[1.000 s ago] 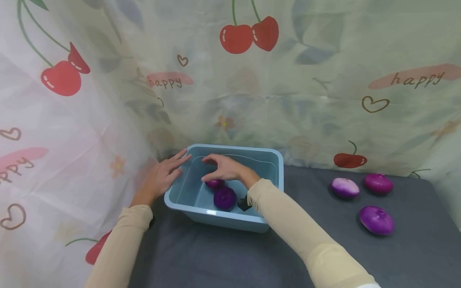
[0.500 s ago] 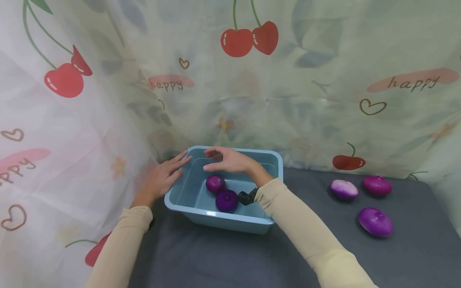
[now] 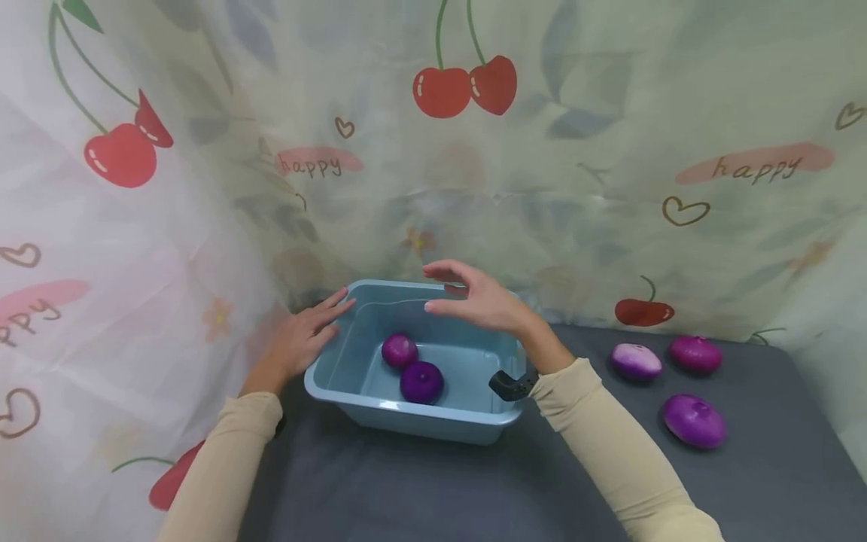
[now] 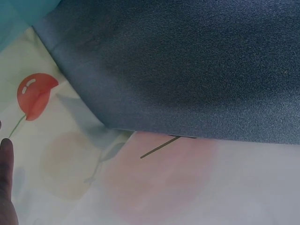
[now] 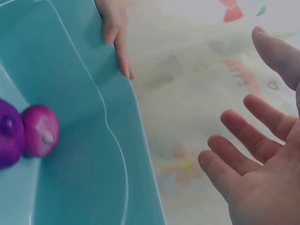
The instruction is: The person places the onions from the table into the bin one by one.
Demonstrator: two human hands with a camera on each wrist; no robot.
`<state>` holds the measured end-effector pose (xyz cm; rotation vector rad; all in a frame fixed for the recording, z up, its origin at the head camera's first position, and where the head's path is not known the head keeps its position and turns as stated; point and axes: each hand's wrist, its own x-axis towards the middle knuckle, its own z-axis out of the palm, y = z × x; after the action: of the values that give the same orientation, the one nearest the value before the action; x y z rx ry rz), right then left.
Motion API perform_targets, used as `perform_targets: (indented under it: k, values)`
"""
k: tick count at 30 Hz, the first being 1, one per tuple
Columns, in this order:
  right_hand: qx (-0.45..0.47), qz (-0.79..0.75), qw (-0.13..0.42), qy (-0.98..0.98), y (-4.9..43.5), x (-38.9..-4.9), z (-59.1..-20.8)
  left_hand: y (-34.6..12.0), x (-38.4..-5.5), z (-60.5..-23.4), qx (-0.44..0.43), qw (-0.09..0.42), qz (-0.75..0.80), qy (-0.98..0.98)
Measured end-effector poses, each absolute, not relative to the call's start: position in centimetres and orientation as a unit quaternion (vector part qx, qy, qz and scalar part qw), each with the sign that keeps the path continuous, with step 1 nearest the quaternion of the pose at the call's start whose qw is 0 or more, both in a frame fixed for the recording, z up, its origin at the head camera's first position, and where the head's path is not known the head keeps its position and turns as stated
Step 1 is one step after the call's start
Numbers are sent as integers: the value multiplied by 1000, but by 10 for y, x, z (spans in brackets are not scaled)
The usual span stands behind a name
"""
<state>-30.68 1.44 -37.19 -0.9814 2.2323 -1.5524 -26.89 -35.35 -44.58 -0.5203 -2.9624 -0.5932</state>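
Observation:
A light blue plastic tub (image 3: 339, 391) stands on the dark grey table. Two purple onions lie inside it: a smaller reddish one (image 3: 399, 350) (image 5: 41, 129) and a darker one (image 3: 421, 381) (image 5: 9, 138) touching it. My right hand (image 3: 467, 298) hovers open and empty above the tub's far rim, fingers spread (image 5: 243, 145). My left hand (image 3: 305, 335) rests flat with straight fingers against the tub's left rim (image 5: 117, 47). Three more onions lie on the table at the right: a pale one (image 3: 634, 360), a magenta one (image 3: 695, 354) and a purple one (image 3: 694, 420).
A cherry-print curtain (image 3: 542, 188) hangs close behind and to the left of the tub. The grey table top (image 3: 420, 489) (image 4: 187, 65) spreads in front. A black wrist camera strap (image 3: 511, 385) sits on my right wrist at the tub's right rim.
My right hand let go of the smaller onion in the tub, then rose up and to the right, empty. The left hand stayed on the tub's rim.

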Motion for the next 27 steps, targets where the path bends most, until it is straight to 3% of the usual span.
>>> perform_targets:
  k: [12,27]
  values:
    - [-281,-518,60,806,106,-291,-377,-355,-265,-446,-168,38,-205,-963]
    - [-167,-463,51,869,218,-254,-408,-351,-267,-449,-152,33,-201,-967]
